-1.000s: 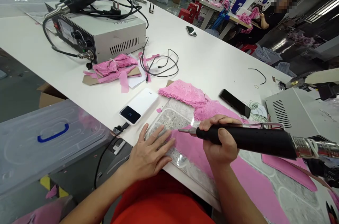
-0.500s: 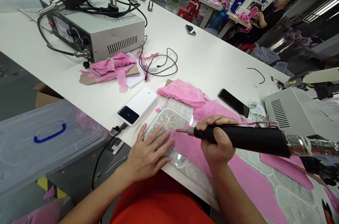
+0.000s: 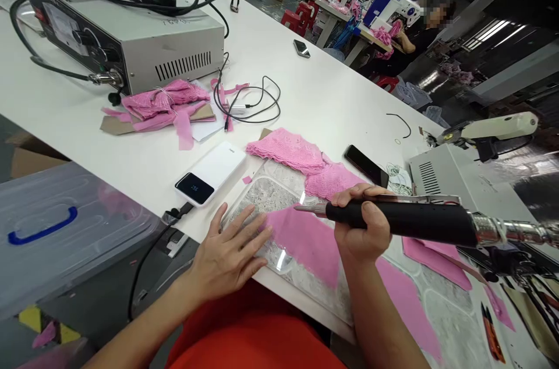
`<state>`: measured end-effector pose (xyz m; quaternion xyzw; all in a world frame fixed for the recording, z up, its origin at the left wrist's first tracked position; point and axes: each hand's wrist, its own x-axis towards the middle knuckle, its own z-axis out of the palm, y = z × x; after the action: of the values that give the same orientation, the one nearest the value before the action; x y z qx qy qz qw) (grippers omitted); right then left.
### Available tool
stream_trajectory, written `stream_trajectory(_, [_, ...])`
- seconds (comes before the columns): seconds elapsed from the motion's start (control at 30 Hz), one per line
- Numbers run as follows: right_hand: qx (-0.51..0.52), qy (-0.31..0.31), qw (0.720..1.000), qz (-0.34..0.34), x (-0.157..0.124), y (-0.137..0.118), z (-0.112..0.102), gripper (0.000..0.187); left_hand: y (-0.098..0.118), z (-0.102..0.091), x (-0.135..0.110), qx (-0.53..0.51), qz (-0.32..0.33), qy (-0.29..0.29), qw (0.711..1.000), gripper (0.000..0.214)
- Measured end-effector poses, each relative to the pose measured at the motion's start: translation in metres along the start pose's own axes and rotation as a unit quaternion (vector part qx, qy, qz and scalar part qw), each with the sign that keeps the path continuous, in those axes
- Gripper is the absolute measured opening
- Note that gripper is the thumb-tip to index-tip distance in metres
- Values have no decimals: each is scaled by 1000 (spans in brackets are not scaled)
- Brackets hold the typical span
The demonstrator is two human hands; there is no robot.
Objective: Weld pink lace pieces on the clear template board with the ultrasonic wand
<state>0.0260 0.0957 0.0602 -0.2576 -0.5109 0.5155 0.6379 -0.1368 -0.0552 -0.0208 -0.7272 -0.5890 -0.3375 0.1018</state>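
My left hand [image 3: 233, 252] lies flat with its fingers spread, the fingertips at the left corner of a pink fabric piece [image 3: 301, 241]. My right hand [image 3: 364, 229] is wrapped round a thick black handheld tool [image 3: 419, 222] with a pointed metal tip. That tip hovers at or just above the fabric's upper edge; whether it touches, I cannot tell. Beneath the fabric is a clear template board [image 3: 268, 191] with a grey speckled pattern. Pink lace pieces [image 3: 288, 151] are stacked along the board's far side. My right hand and forearm hide part of the fabric.
A white power bank [image 3: 222, 168] with a cable lies left of the board. Beyond it stands a grey control box [image 3: 174, 55] with another black tool on top. A phone [image 3: 365, 164] and orange-handled snips [image 3: 493, 334] are to the right. One person sits at a distant sewing machine.
The view has turned to the right, so the table's contents sit further left. The tool's tip has moved away from my left fingertips, rightward along the fabric edge.
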Motion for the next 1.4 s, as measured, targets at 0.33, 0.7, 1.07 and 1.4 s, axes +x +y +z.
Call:
stream_trajectory(0.33, [-4, -28, 1000, -3, -3, 6, 2, 12, 2, 1, -1, -14, -17, 5, 1000, 38])
stream_trajectory(0.7, [-16, -36, 999, -15, -3, 8, 2, 10, 1, 1, -2, -3, -17, -1, 1000, 39])
stream_trajectory(1.07, [-6, -26, 999, -22, 1, 7, 2, 11, 3, -1, -1, -28, -31, 12, 999, 38])
stream_trajectory(1.4, [-14, 62, 998, -4, 12, -7, -18, 12, 1, 0, -2, -33, -33, 24, 999, 39])
